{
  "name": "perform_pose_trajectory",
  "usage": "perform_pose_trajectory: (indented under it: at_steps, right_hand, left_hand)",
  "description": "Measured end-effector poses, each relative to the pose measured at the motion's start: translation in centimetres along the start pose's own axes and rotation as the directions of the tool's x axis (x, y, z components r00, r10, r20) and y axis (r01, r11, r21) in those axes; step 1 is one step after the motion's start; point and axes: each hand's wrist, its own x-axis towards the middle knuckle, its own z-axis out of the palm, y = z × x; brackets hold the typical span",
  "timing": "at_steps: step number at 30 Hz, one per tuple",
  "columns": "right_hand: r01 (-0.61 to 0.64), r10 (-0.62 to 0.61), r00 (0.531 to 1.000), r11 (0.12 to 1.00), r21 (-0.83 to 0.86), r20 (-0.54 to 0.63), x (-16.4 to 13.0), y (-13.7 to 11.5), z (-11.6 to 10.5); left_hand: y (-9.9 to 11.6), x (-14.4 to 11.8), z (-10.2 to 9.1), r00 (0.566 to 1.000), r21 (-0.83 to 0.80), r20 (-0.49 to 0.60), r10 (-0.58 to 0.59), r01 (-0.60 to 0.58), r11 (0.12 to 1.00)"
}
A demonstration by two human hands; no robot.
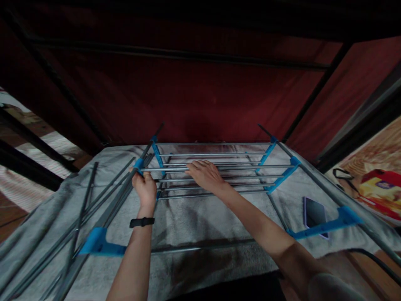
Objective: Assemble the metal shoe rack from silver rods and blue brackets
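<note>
A partly assembled rack of grey metal tubes with blue plastic brackets lies across the grey blanket. My left hand (145, 190), with a black band on the wrist, is closed around the left side of the frame at a blue bracket (138, 164). Its fingertips are partly hidden behind the joint. My right hand (205, 175) lies over a metal crossbar (250, 167) near its middle, fingers curled on it. That bar runs from the left bracket to a blue bracket (293, 162) on the right. More thin bars span the frame behind and below it.
Loose metal tubes (85, 217) lie on the grey blanket (200, 221) at left. A phone (314, 212) rests under the right bracket. A red and yellow package (380, 192) sits at far right. Dark red fabric (194, 100) on a dark frame stands behind the rack.
</note>
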Motion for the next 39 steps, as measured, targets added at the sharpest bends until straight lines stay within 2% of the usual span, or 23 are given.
perform_pose_trajectory:
  at_steps: [3,10,15,31,39]
  right_hand:
    - [0.005,-0.008,0.997,0.999,-0.037,-0.076,-1.2,0.5,0.2]
    - [-0.092,0.071,0.981,0.99,-0.111,-0.18,-4.8,3.3,0.2]
    - [-0.08,0.063,0.988,0.99,-0.118,-0.145,-4.9,3.9,0.2]
    - [-0.089,0.082,0.992,0.994,-0.07,-0.097,-4.5,4.1,-0.2]
    - [-0.125,0.119,0.984,0.991,-0.037,-0.136,-4.8,3.7,0.3]
  left_hand:
    - [0.9,-0.1,0.1,0.995,0.054,-0.101,-0.003,0.008,0.998]
    - [1.3,-0.4,0.0,0.997,0.061,-0.077,0.025,-0.02,0.998]
    - [1.2,-0.4,0.1,0.996,0.025,-0.092,0.011,-0.009,1.0]
    - [1.5,-0.5,0.3,0.991,0.044,-0.131,-0.013,0.019,0.999]
    - [1.5,0.0,0.1,0.996,0.022,-0.074,-0.043,0.044,0.999]
